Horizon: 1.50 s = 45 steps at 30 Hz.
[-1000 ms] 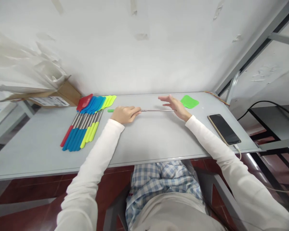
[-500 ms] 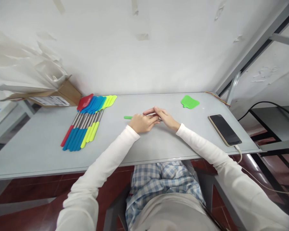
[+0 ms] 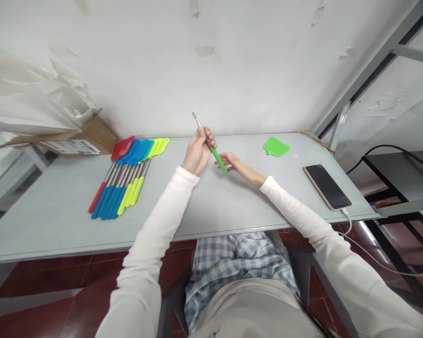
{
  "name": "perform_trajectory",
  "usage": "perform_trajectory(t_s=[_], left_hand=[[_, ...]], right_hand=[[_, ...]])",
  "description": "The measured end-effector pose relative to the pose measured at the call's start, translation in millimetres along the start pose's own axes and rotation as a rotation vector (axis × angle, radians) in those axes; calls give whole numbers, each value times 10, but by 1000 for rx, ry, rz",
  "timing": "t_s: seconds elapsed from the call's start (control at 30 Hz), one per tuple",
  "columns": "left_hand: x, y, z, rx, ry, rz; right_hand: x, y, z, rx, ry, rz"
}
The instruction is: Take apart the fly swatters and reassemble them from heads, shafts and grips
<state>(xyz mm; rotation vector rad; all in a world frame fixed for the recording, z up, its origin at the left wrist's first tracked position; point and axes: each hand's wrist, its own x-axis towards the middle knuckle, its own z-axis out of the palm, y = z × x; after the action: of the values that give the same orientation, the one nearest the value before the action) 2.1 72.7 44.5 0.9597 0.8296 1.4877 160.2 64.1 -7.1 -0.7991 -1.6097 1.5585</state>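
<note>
My left hand [image 3: 199, 150] is closed around a fly swatter handle [image 3: 218, 159], which has a green grip and a metal rod. It is raised above the table and tilted, with the rod's bare end [image 3: 196, 118] pointing up and to the left. Beside the lower end of the green grip is my right hand [image 3: 240, 167], its fingers stretched and apart; whether they touch the grip I cannot tell. A loose green fly swatter head [image 3: 277, 147] lies flat on the table farther right, near the wall.
Several fly swatters [image 3: 123, 176] in red, blue and yellow lie side by side on the grey table [image 3: 211, 213], to the left. A cardboard box [image 3: 88, 138] stands at the back left. A phone [image 3: 327, 187] with a white cable rests near the right edge.
The handle has gone from lying level under both hands to a steep tilt, its green end now at lower right. My hands have parted; the left has risen and the right has opened.
</note>
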Motion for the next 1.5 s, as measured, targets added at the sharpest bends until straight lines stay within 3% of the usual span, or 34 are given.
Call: perform_trajectory(t_s=[0.13,0.23,0.37,0.53,0.63,0.7,0.77,0.83,0.93,1.0,1.1,1.27,1.4,1.5], left_hand=[[246,-103,58,-365,45,-171],[353,-225,-30,-472,38,-337],[455,-289,-100,-526,8,-483],[599,-201,-33,-512,-11,-499],[726,2,-132,-435,93,-381],[759,183,-284,-340,155,-278],[688,327,-457,-159,104,-291],[500,380,-605,110,43,-374],[102,275,-760,670,80,-407],[-134,141,-840,973,164,-362],[-342,-47,-962,1293,260,-270],[-441,-212,-1144,1527,260,-133],[-592,-212,-1227,1650,308,-12],[-767,-145,-1311,1736,346,-17]], right_hand=[[-15,97,119,8,32,54],[-21,129,186,40,81,128],[27,95,361,278,138,229],[-11,-86,606,438,217,218],[-332,-177,698,431,124,230],[-640,-215,673,313,-75,251],[-925,-247,534,32,-241,200],[-1110,-276,281,-244,-121,151],[-1184,-290,-187,-700,225,197],[-1159,-268,-449,-1054,428,327],[-1125,-207,-667,-1425,552,516],[-1041,-149,-748,-1597,588,620],[-744,-123,-844,-1526,702,560],[-454,-42,-975,-1463,695,521]])
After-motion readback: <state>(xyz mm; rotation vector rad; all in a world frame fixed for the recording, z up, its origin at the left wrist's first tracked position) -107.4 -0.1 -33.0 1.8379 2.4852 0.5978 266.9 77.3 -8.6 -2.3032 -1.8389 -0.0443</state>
